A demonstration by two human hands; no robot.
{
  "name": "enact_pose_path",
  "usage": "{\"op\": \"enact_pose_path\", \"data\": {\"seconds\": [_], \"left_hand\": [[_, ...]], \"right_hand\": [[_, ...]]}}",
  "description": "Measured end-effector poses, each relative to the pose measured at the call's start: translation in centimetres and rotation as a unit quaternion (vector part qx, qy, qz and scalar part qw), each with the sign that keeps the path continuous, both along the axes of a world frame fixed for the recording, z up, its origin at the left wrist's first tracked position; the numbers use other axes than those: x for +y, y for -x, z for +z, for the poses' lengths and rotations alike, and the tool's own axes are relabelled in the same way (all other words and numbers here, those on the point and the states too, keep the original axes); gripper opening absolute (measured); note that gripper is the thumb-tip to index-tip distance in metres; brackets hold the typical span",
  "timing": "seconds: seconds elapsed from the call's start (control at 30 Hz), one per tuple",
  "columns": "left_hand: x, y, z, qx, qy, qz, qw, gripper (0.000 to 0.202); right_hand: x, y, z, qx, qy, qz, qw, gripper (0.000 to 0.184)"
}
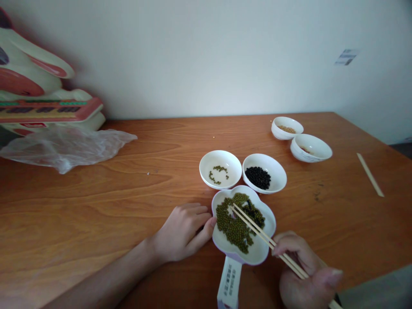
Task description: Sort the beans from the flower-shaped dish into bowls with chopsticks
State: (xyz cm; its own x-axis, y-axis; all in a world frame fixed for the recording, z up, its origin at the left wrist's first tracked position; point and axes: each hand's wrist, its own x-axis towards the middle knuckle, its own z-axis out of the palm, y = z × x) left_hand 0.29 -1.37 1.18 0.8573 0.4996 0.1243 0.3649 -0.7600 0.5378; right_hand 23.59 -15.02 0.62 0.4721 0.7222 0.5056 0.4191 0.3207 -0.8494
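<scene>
A white flower-shaped dish [268,214] holds many green mung beans [233,227], with a few dark beans among them. My left hand [186,229] lies at its left side, fingers curled and thumb on the rim. In my right hand [302,268] is a pair of chopsticks [257,229], their tips down among the mung beans. Just behind the dish stand a white bowl [236,167] with several mung beans at its bottom and another white bowl [278,178] with a heap of black beans [258,177].
Two more white bowls stand at the back right, one [283,135] with yellowish grains, the other [310,156] with a little reddish content. A pale stick [370,174] lies at right. A plastic bag [74,148] and a toy keyboard figure [48,111] occupy the left. A labelled box [229,281] is in front.
</scene>
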Motion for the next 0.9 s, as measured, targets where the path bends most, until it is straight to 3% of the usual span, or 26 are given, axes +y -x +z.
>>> {"op": "enact_pose_path", "data": {"seconds": [0.33, 0.67, 0.8, 0.9], "left_hand": [[0.0, 0.1, -0.1, 0.001, 0.003, 0.0, 1.0, 0.042], [-0.1, 0.1, -0.1, 0.01, 0.008, 0.001, 1.0, 0.042], [-0.1, 0.0, -0.1, 0.015, 0.012, 0.003, 1.0, 0.043], [-0.1, 0.0, -0.2, 0.016, 0.011, 0.004, 1.0, 0.044]], "right_hand": [[0.0, -0.1, -0.2, 0.016, -0.026, -0.029, 0.999, 0.085], [2.0, 0.9, 1.8, 0.029, -0.213, -0.078, 0.974, 0.073], [3.2, 2.0, 2.8, 0.043, -0.163, -0.099, 0.981, 0.075], [3.1, 1.9, 2.6, 0.033, -0.165, -0.13, 0.977, 0.073]]}}
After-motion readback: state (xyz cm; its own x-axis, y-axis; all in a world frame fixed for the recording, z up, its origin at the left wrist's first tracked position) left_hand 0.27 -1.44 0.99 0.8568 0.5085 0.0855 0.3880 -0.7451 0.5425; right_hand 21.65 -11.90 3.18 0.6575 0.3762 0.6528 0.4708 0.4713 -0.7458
